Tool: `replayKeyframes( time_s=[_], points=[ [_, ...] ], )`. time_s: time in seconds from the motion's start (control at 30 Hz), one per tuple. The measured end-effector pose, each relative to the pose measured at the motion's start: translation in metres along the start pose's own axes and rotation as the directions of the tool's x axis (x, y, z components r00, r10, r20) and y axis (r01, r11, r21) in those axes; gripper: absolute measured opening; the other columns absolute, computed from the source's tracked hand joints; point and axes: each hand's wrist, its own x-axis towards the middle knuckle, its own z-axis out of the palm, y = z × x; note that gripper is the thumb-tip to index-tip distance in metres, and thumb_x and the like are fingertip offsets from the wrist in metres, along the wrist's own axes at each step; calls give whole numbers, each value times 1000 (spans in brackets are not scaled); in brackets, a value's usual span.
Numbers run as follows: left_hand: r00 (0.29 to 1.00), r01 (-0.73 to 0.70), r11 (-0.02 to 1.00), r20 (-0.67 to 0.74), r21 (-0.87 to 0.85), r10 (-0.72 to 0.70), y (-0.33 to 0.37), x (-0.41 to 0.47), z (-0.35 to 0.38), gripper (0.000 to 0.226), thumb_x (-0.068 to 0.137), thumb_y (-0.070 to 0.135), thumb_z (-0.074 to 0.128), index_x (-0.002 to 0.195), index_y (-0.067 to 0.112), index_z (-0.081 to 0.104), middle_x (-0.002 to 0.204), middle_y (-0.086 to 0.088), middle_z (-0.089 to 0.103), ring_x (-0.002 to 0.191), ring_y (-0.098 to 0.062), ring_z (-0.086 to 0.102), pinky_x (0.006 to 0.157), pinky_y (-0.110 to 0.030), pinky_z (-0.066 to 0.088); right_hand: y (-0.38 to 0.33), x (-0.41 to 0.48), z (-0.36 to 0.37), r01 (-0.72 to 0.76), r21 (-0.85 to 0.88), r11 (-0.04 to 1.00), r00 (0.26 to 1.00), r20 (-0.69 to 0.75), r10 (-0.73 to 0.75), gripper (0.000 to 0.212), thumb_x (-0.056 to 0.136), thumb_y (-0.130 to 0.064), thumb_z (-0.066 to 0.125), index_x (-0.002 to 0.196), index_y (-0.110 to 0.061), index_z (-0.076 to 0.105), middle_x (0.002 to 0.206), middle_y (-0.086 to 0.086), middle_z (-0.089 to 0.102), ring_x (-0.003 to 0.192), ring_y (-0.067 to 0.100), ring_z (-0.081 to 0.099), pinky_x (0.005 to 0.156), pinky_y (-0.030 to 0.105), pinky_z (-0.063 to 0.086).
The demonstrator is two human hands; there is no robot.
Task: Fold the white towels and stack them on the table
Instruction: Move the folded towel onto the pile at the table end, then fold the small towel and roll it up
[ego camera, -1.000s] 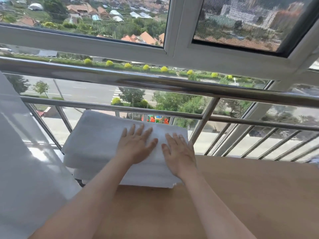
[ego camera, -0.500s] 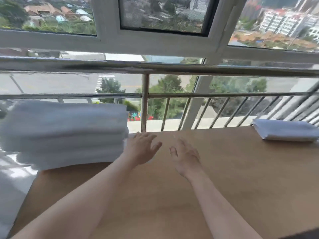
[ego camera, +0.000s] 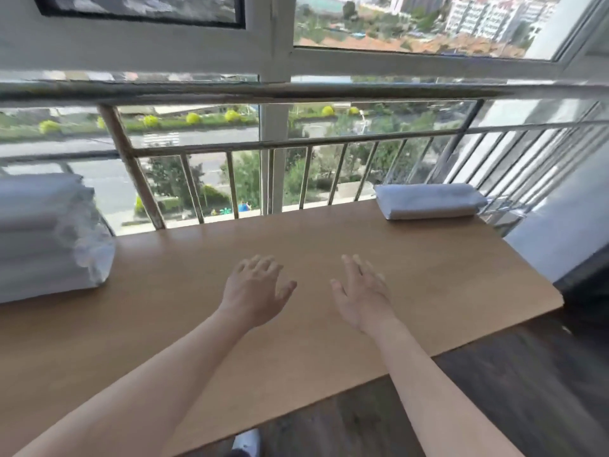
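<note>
A stack of folded white towels [ego camera: 46, 239] sits at the left end of the wooden table [ego camera: 445, 278], partly cut off by the frame edge. One more white towel [ego camera: 428, 201] lies rolled or folded at the table's far right corner. My left hand [ego camera: 255, 290] hovers over the middle of the table, fingers loosely spread, holding nothing. My right hand [ego camera: 362, 295] hovers beside it, fingers straight and empty. Both hands are apart from every towel.
A metal railing [ego camera: 263, 146] with vertical bars runs along the table's far edge, with windows behind it. Dark floor [ego camera: 510, 390] shows below the table's near edge, and a white shoe [ego camera: 247, 443] peeks out there. A pale wall [ego camera: 560, 232] stands at right.
My hands left the top of the towel stack and moved right over bare table. The view swung right, so the stack slid to the left edge and the lone towel came into view.
</note>
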Motion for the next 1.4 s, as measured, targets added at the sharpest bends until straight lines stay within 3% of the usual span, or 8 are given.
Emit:
replayKeyframes(
  time_s=[0.27,0.47,0.73,1.1,1.3,1.4],
  points=[
    [1000,-23,999,20,-45,24,94,80,47,59,98,62,36,140,24,54,153,-2,46,143,-24,37,117,-38,22,102,37,-25,-45,3,999,998,50,45,60,106,-45,30,161,-25,12,169,0,5,155,21,3,125,41,2],
    [997,-27,990,73,-139,38,180,170,88,60,97,63,36,137,23,56,149,-2,50,140,-24,41,115,-37,24,207,94,-68,-126,-124,984,988,69,135,60,107,-46,25,161,-25,9,169,0,1,155,21,1,125,40,1],
    [994,-88,986,51,-140,96,254,278,88,62,96,65,33,135,24,56,144,1,53,137,-22,43,113,-37,28,299,172,-108,-218,-35,975,975,24,219,61,106,-45,34,160,-22,18,168,2,13,154,23,10,124,40,12],
    [1000,23,991,13,-132,-22,335,397,141,56,95,61,44,134,24,56,144,0,53,138,-22,42,112,-36,31,414,327,-110,-48,28,998,997,69,46,59,107,-42,36,159,-21,20,168,0,11,155,21,3,125,39,7],
    [997,36,981,-63,-193,-48,382,474,178,65,92,56,58,147,23,49,160,-2,37,149,-27,32,111,-47,35,486,422,-97,219,-156,963,974,-24,-226,67,101,-54,40,159,-25,21,168,-3,12,155,21,-3,124,41,-9],
    [997,13,987,-76,-161,-25,392,498,193,69,89,63,54,148,30,47,159,4,39,147,-25,36,107,-48,40,511,453,-87,380,-180,907,916,-62,-396,78,95,-57,54,159,-23,24,168,-3,12,156,23,0,124,48,-3]
  ],
)
